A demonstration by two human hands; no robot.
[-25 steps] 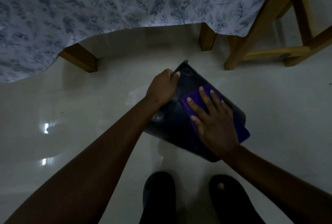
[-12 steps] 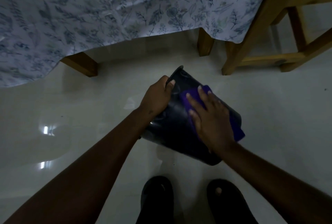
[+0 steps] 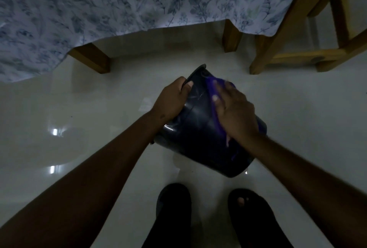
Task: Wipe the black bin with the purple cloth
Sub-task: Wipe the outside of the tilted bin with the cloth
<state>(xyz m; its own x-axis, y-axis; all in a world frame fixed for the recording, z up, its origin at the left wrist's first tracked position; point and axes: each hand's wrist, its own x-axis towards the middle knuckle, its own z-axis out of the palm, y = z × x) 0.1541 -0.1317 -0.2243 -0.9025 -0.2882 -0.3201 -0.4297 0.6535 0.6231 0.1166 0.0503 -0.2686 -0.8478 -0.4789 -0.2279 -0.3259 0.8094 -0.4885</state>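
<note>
The black bin [image 3: 195,136] lies tilted on its side above the pale floor, its rim pointing away from me toward the table. My left hand [image 3: 172,100] grips the bin's rim at the upper left, thumb over the edge. My right hand [image 3: 234,110] lies flat on the bin's upper right side, pressing the purple cloth [image 3: 213,106] against it. The cloth shows along my fingers and trails under my wrist; most of it is hidden by the hand.
A table with a floral cloth [image 3: 123,3] hangs over the far side, its wooden legs [image 3: 91,59] just beyond the bin. A wooden chair [image 3: 309,35] stands at the upper right. My two dark slippers [image 3: 174,208] are directly below the bin on the glossy floor [image 3: 309,120].
My right hand has slid the purple cloth up the bin's side toward the rim. My left hand keeps its hold on the rim; the bin has stayed tilted.
</note>
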